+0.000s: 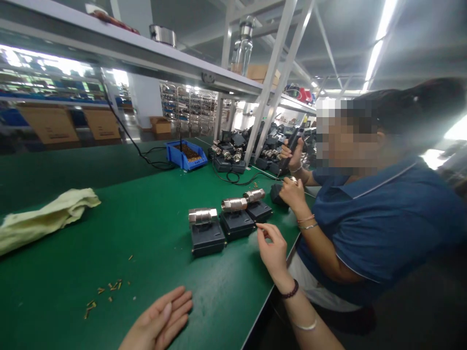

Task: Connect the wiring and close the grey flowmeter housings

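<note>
Green table (146, 272) carries three black boxes (238, 224) and a blue bin (189, 164), its lettering illegible; left hand (162, 316) open, fingers extended, near brass screws (101, 290); right hand (273, 248) curled beside the boxes, grip unclear.

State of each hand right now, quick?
Left hand: open, nothing visible in it.
Right hand: fingers curled by the corner of the middle black box; can't tell if it's gripping anything.

The wearer's hands (274, 249) are near black boxes (237, 224).
</note>
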Motion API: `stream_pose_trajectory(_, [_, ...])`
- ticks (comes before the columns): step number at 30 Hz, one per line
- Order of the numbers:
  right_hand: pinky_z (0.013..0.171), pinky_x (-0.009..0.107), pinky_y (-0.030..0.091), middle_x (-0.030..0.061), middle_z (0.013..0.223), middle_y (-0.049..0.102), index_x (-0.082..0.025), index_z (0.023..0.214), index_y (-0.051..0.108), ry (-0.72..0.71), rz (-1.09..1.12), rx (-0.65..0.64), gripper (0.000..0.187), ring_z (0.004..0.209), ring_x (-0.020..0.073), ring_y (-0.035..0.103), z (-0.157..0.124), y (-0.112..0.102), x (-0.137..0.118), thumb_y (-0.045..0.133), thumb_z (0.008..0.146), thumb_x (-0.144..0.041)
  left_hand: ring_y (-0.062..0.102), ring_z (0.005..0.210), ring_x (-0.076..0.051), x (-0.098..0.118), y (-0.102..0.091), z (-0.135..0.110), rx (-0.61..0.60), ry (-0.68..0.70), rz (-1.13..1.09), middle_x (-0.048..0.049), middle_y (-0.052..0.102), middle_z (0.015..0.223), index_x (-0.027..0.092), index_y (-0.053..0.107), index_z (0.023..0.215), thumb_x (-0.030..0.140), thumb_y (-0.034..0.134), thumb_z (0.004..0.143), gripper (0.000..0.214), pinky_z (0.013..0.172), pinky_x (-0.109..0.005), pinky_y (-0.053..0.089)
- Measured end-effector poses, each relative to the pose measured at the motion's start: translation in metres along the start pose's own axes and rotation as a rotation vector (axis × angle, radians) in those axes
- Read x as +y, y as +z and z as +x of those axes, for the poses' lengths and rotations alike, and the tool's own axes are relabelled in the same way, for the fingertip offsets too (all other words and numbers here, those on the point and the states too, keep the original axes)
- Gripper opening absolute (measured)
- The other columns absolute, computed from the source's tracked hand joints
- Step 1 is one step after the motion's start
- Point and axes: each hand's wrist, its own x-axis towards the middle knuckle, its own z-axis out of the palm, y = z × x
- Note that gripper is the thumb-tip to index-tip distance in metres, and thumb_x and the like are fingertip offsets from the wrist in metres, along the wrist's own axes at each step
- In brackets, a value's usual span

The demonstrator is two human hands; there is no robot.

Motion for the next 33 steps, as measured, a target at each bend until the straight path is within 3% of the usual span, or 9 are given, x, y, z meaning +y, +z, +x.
stream_pose_trajectory(4, [0.063, 0.026, 0.053, 0.0049, 0.080, 0.067, -0.019, 0.091, 0.068, -0.075, 0.187, -0.301, 0.016, 0.068, 0.0144, 0.062, -0.031, -0.001, -0.070, 0.053, 0.088, -0.021, 0.065, 0.108, -0.026, 0.009, 0.013, -0.007, -0.001, -0.062, -0.186, -0.0216, 0.063, 0.123, 0.001, 0.057, 0.120, 0.033, 0.040, 0.097, 0.043, 0.095, -0.034, 0.048])
stream_pose_trajectory(6, [0.068, 0.026, 0.054, 0.0053, 0.084, 0.068, -0.019, 0.099, 0.067, -0.171, 0.312, -0.521, 0.017, 0.075, 0.0150, 0.063, -0.043, 0.004, -0.100, 0.052, 0.090, -0.020, 0.066, 0.103, -0.025, 0.012, 0.019, -0.008, 0.001, -0.056, -0.214, -0.0232, 0.064, 0.120, -0.003, 0.046, 0.129, 0.034, 0.034, 0.099, 0.049, 0.094, -0.034, 0.047])
stream_pose_trajectory(9, [0.077, 0.029, 0.054, 0.0070, 0.092, 0.069, -0.017, 0.103, 0.066, -0.312, 0.410, -0.789, 0.019, 0.085, 0.0171, 0.062, -0.058, 0.018, -0.127, 0.051, 0.092, -0.019, 0.068, 0.082, -0.018, 0.010, 0.022, -0.010, -0.016, -0.032, -0.245, -0.0160, 0.071, 0.094, -0.004, 0.039, 0.134, 0.035, 0.030, 0.100, 0.053, 0.083, -0.030, 0.048])
stream_pose_trajectory(12, [0.078, 0.032, 0.053, 0.0070, 0.092, 0.069, -0.016, 0.095, 0.067, -0.374, 0.372, -0.964, 0.012, 0.086, 0.0194, 0.061, -0.070, 0.031, -0.137, 0.057, 0.088, -0.018, 0.063, 0.070, -0.015, 0.006, 0.019, -0.012, -0.053, -0.032, -0.223, -0.0110, 0.069, 0.083, -0.003, 0.035, 0.138, 0.039, 0.028, 0.100, 0.057, 0.071, -0.027, 0.046])
stream_pose_trajectory(16, [0.075, 0.030, 0.053, 0.0060, 0.087, 0.067, -0.015, 0.087, 0.066, -0.282, 0.258, -1.139, 0.007, 0.083, 0.0190, 0.063, -0.073, 0.036, -0.136, 0.068, 0.080, -0.015, 0.064, 0.086, -0.019, -0.001, 0.012, -0.010, -0.192, -0.057, -0.188, -0.0165, 0.067, 0.102, 0.000, 0.029, 0.143, 0.047, 0.027, 0.098, 0.064, 0.079, -0.030, 0.043])
stream_pose_trajectory(23, [0.075, 0.030, 0.052, 0.0065, 0.085, 0.066, -0.015, 0.080, 0.063, -0.233, 0.110, -1.354, 0.005, 0.083, 0.0199, 0.063, -0.062, 0.035, -0.140, 0.066, 0.079, -0.011, 0.061, 0.098, -0.022, -0.009, 0.005, -0.010, -0.357, -0.048, -0.210, -0.0140, 0.065, 0.119, 0.010, 0.037, 0.143, 0.060, 0.064, 0.077, 0.086, 0.094, -0.033, 0.038])
stream_pose_trajectory(26, [0.075, 0.030, 0.051, 0.0083, 0.088, 0.067, -0.014, 0.081, 0.061, -0.230, 0.126, -1.490, 0.006, 0.083, 0.0203, 0.063, -0.047, 0.032, -0.146, 0.064, 0.079, -0.009, 0.055, 0.115, -0.024, -0.010, 0.006, -0.011, -0.411, -0.058, -0.205, -0.0094, 0.061, 0.128, 0.019, 0.051, 0.135, 0.061, 0.061, 0.078, 0.072, 0.105, -0.035, 0.031])
stream_pose_trajectory(29, [0.068, 0.024, 0.048, 0.0032, 0.083, 0.065, -0.017, 0.076, 0.058, -0.190, 0.284, -1.561, 0.009, 0.075, 0.0144, 0.061, -0.003, 0.028, -0.150, 0.061, 0.080, -0.009, 0.042, 0.132, -0.026, -0.011, 0.004, -0.009, -0.455, -0.053, -0.178, -0.0074, 0.057, 0.136, 0.023, 0.057, 0.129, 0.062, 0.059, 0.079, 0.064, 0.110, -0.037, 0.025])
stream_pose_trajectory(33, [0.062, 0.023, 0.042, -0.0009, 0.069, 0.059, -0.020, 0.076, 0.058, -0.128, 0.228, -1.288, 0.014, 0.065, 0.0124, 0.054, 0.088, 0.050, -0.145, 0.049, 0.087, -0.021, 0.042, 0.133, -0.028, -0.013, -0.005, -0.004, -0.430, -0.094, -0.158, -0.0074, 0.056, 0.137, 0.027, 0.061, 0.125, 0.061, 0.064, 0.076, 0.060, 0.108, -0.039, 0.030])
